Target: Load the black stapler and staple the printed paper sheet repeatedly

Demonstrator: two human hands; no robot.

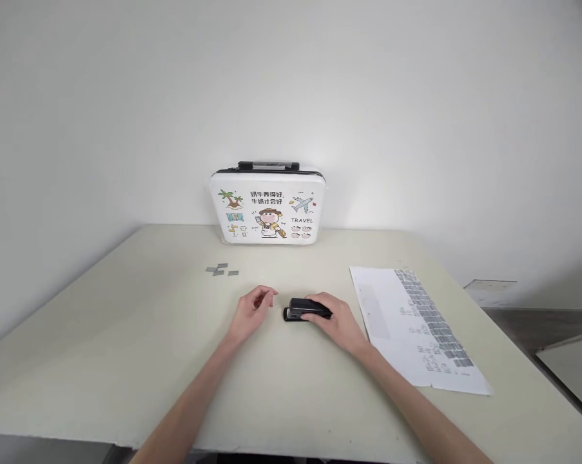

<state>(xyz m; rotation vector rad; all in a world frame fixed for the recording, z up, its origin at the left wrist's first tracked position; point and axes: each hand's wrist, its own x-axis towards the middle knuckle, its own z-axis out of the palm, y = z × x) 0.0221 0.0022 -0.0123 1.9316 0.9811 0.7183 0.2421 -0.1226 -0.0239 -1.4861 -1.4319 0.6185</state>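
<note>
The black stapler (306, 309) is lying on the table (126, 335) near the middle, its open end pointing left. As I judge it, the main risk is sitting right there: the left hand (252, 312) is hovering just beside that end, so a fingertip could be getting pinched or pricked if the right hand (336, 322) is pressing down too hard. The stapler could also be skidding left on the smooth top, since only one hand is steadying it. The small grey staple strips (222, 269), lying loose to the far left, could be getting scattered by a careless sweep of the left forearm. The printed sheet (407, 322) on the right is lying close to the right wrist and could be getting dragged. The right hand's fingers are wrapping over the stapler's top and back, grasping it against the table. The left hand's fingers are curling inward with thumb and fingertips nearly meeting. Whether they are pinching anything, I cannot tell. A white illustrated case (269, 206) is standing upright at the far edge.
</note>
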